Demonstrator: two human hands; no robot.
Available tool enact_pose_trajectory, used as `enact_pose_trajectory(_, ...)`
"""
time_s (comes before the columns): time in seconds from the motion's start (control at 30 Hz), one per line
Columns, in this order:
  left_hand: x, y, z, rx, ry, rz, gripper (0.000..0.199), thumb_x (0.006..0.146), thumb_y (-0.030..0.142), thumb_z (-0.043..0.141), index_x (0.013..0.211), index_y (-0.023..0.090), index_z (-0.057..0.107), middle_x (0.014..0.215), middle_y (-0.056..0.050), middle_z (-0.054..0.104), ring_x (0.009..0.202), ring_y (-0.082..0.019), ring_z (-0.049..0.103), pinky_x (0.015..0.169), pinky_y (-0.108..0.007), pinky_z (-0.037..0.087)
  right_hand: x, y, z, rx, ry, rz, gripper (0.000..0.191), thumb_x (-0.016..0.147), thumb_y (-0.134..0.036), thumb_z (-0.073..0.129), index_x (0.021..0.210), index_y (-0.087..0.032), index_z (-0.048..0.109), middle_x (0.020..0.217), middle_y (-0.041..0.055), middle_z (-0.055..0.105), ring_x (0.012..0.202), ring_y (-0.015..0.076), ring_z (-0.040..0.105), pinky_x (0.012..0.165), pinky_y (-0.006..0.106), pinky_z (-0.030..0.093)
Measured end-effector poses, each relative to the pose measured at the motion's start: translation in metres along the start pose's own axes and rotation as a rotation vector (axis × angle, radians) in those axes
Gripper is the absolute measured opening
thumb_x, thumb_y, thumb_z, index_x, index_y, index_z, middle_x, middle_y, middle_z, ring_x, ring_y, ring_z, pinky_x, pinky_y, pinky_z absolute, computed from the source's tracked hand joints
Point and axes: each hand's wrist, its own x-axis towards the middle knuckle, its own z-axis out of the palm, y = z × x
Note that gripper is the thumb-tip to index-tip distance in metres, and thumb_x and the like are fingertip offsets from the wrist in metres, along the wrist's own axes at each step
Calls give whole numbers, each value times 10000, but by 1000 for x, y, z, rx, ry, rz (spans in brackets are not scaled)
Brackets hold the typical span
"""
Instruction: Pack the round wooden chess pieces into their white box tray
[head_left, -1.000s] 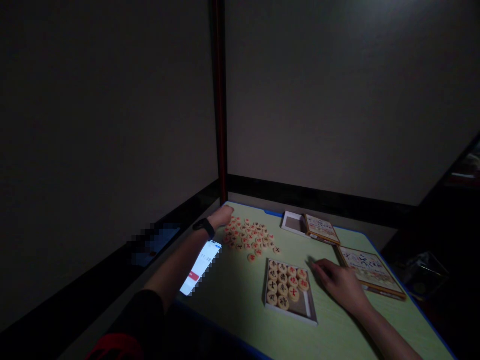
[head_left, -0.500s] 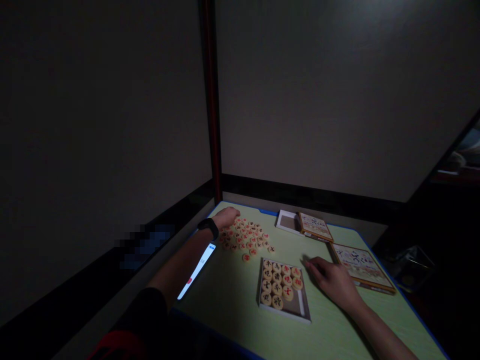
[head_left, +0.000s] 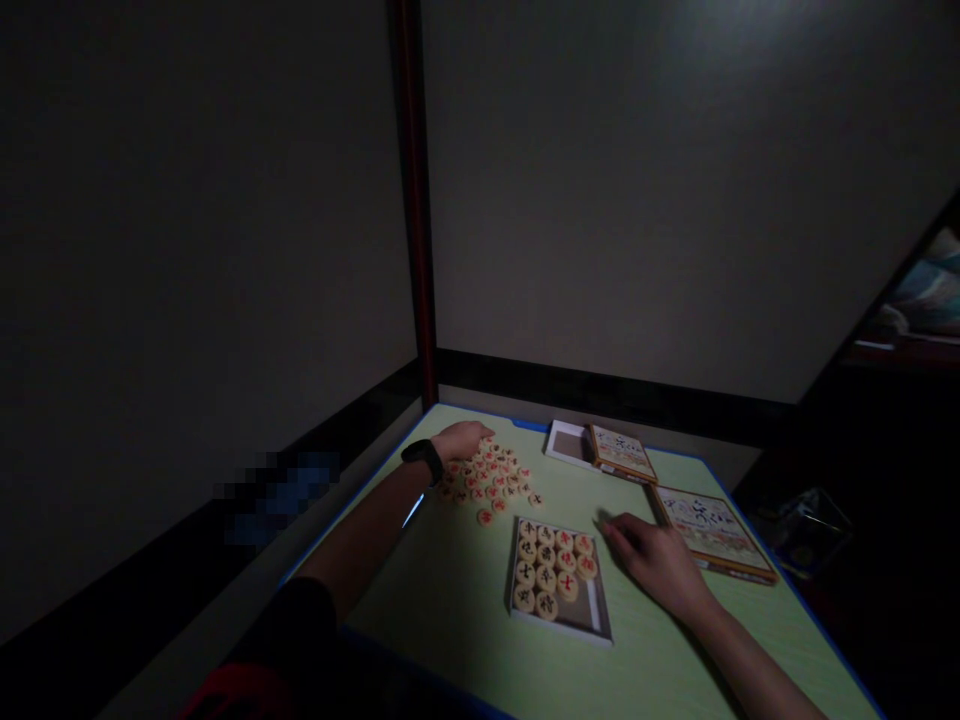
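My left hand (head_left: 463,440), with a dark watch on its wrist, reaches over the back of a pile of round xiangqi pieces (head_left: 495,477) with red and black characters. Its fingers point down at the pieces; whether one is held is too small to tell. My right hand (head_left: 651,560) rests on the table right of an open box tray (head_left: 600,627), fingers bent together, with nothing clear to see in them. The tray holds several pieces in rows, with bare room at its right and lower side.
On the light green table (head_left: 442,610) are a printed box lid (head_left: 712,525) at the right and a smaller printed box (head_left: 621,452) leaning on a white tray (head_left: 562,442) at the back. A phone (head_left: 412,510) lies mostly under my left forearm.
My left hand has moved slightly right over the pile, and its forearm now covers most of the phone. The view has shifted a little. My right hand stays beside the tray.
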Motion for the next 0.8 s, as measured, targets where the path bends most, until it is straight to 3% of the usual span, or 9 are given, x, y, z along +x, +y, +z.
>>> enact_pose_trajectory(0.37, -8, 6, -3, -8, -9, 42, 434, 775, 41, 468, 1095, 185, 724, 1155, -96, 711, 1091, -218, 626, 961, -273, 445, 1, 1, 2, -4, 19, 8, 598, 925, -623, 289, 817, -225, 722, 629, 66, 734, 494, 222, 645, 502, 304, 413)
enact_pose_trajectory(0.8, -9, 6, -7, -24, -22, 41, 443, 720, 23, 501, 1042, 202, 746, 1067, -72, 741, 1030, -210, 647, 913, -258, 465, 1, 3, 3, -15, 1, -4, 514, 934, -548, 327, 816, -223, 706, 628, 56, 723, 515, 219, 646, 512, 297, 412)
